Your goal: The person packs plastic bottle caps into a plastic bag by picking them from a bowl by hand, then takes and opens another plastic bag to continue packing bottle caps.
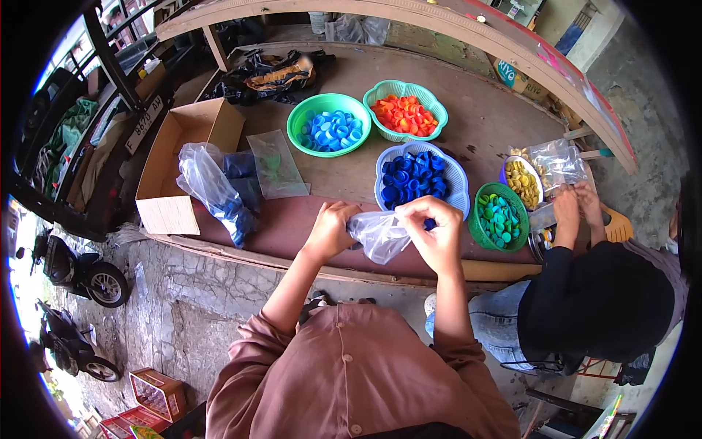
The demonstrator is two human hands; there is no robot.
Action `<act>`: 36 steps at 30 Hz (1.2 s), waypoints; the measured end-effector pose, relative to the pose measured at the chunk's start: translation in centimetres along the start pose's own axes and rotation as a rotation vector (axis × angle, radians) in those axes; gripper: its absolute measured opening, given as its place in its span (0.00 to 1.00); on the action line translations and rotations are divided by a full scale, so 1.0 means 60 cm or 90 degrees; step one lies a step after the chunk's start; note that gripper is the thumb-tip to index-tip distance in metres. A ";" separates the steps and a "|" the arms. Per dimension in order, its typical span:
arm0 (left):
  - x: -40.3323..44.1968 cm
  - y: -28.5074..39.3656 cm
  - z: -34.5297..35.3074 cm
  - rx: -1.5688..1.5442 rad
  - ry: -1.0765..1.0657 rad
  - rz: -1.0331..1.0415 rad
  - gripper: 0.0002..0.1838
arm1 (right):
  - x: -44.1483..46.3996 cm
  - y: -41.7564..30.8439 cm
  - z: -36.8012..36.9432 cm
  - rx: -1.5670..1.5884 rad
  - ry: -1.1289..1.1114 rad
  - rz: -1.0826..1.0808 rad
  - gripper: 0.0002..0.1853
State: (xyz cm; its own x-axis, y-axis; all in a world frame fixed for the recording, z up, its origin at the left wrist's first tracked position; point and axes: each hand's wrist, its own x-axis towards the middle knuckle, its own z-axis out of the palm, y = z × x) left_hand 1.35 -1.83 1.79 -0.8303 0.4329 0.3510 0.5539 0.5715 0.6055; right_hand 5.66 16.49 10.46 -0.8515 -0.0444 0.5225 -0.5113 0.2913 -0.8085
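Observation:
Between my two hands, over the table's front edge, a clear plastic bag (385,238) is stretched out. My left hand (334,228) is closed around one end of it. With thumb and fingers, my right hand (433,227) pinches the other end. Just beyond the bag stands a pale blue basket (461,174) of dark blue bottle caps (414,175). A green basket (479,233) with green and teal caps (502,219) is to the right of my right hand. Light blue caps (333,130) fill a green bowl (296,121), and orange caps (404,114) fill a mint basket (439,102).
An open cardboard box (168,212) stands left, beside a filled plastic bag (208,179) and a flat clear bag (276,164). At right, a co-worker's hands (574,208) are near a bowl of yellow caps (521,183). A wooden rail (409,14) runs along the back.

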 end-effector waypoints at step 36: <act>-0.236 -0.129 -0.357 -0.474 0.962 -0.280 0.20 | 0.061 0.334 0.392 -0.411 -0.284 0.074 0.28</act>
State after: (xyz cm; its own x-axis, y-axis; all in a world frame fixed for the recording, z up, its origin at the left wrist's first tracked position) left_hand 7.49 -27.31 7.44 -0.4608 -0.8790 0.1224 0.5057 -0.1467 0.8501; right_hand -10.46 -0.28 -10.21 -0.9312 -0.3192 0.1759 -0.3644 0.8085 -0.4621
